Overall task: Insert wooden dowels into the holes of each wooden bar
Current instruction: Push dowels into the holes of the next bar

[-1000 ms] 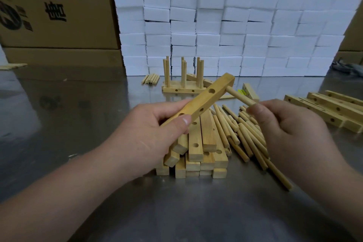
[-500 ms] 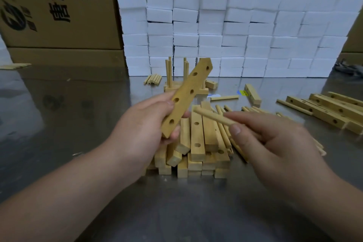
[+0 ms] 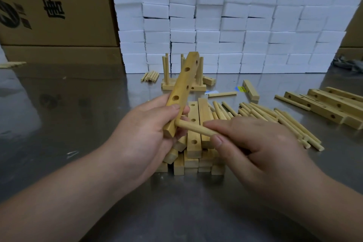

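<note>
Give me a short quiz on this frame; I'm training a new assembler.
1. True or false: the left hand grips the bar by its upper end.
2. The right hand pinches: A) a dowel B) a foam block C) nothing.
3. Which end of the bar does the dowel's tip meet?
Key: 1 false; 2 A; 3 the lower end.
</note>
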Demonstrator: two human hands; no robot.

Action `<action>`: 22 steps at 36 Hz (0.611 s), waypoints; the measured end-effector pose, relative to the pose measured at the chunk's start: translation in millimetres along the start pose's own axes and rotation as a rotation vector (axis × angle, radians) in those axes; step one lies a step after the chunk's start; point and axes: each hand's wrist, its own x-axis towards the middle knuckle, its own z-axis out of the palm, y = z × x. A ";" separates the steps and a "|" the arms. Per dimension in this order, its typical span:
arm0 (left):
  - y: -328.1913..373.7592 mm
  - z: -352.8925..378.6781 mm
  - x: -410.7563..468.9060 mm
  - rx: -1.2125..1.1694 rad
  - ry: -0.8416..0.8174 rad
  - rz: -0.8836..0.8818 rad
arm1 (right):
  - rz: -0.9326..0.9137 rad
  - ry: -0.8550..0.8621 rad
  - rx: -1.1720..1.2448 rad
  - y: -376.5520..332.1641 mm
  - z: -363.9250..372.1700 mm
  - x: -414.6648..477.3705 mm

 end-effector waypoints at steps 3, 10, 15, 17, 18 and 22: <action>-1.0 1.7 -0.3 0.053 0.003 0.022 | -0.007 -0.038 -0.010 0.8 -2.3 1.6; -1.0 8.5 -3.0 0.134 0.006 0.039 | -0.007 -0.030 -0.012 -3.1 -3.1 2.8; 1.1 7.3 -4.8 0.283 -0.021 0.105 | 0.207 -0.103 0.114 0.1 1.5 -1.1; 1.0 6.9 -5.3 0.294 -0.029 0.106 | 0.214 -0.126 0.114 0.1 1.5 -0.3; 0.7 6.9 -5.2 0.291 -0.032 0.095 | 0.215 -0.142 0.110 -0.6 1.0 0.5; -1.2 5.8 -4.5 0.287 -0.006 0.049 | 0.205 -0.178 0.088 -2.1 2.2 2.7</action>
